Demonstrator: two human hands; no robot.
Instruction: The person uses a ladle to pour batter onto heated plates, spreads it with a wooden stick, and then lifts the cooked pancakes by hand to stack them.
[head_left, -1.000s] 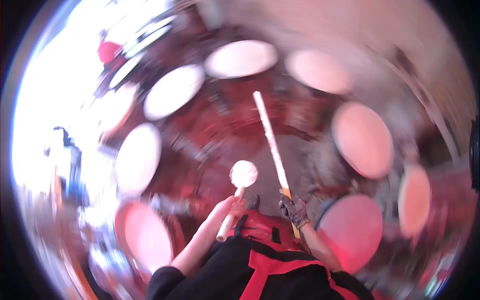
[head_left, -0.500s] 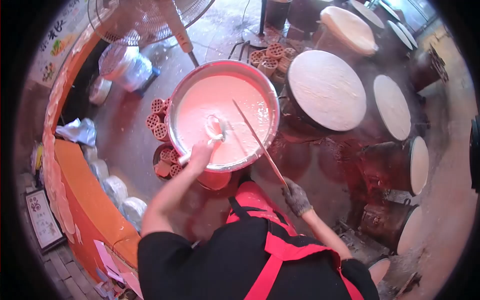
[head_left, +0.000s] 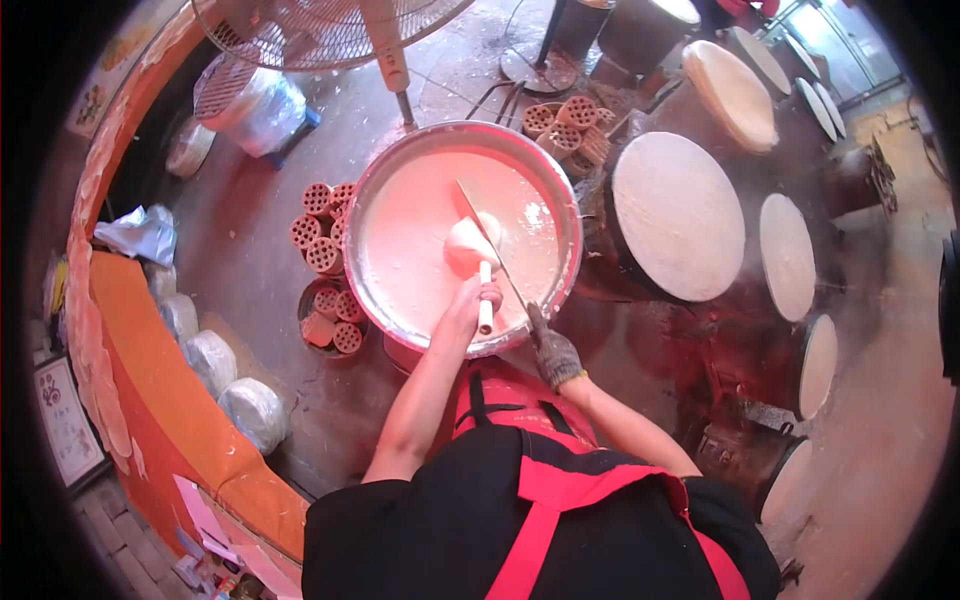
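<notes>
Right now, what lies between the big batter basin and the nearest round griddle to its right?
In the head view, only a narrow dark gap separates the batter basin from the round griddle; honeycomb briquettes are stacked just beyond it.

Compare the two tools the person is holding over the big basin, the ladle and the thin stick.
The ladle in the bare left hand has a round bowl coated in batter and a short white handle. The stick in the gloved right hand is long, thin and flat. Both reach over the batter basin.

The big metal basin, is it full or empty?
Nearly full. Pale batter covers the big metal basin almost to its rim, and the ladle rises from it.
</notes>
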